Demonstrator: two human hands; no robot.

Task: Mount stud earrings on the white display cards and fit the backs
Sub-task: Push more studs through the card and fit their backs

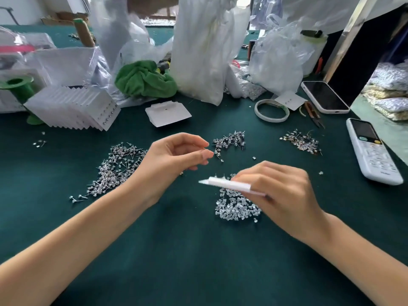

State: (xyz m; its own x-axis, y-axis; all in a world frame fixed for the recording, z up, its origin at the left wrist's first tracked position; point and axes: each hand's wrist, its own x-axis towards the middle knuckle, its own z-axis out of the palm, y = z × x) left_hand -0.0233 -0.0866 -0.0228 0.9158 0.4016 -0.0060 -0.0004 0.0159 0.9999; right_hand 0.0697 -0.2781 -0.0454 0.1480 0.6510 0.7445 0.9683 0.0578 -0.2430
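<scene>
Centrally, right hand [280, 195] grips a white card [227, 184] edge-on above the backs [236, 206] at 5 o'clock; left hand [174, 160] pinches a stud [204, 148], apparently ready for mounting.

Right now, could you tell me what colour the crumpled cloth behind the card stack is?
Green; the crumpled cloth shows clearly in the head view.

white card [225, 184] edge-on, tilted | clear backs [237, 208] heaped beneath | studs [117, 166] piled left

Bare forearms, no sleeves, left grip [176, 154], right grip [280, 191]
</scene>
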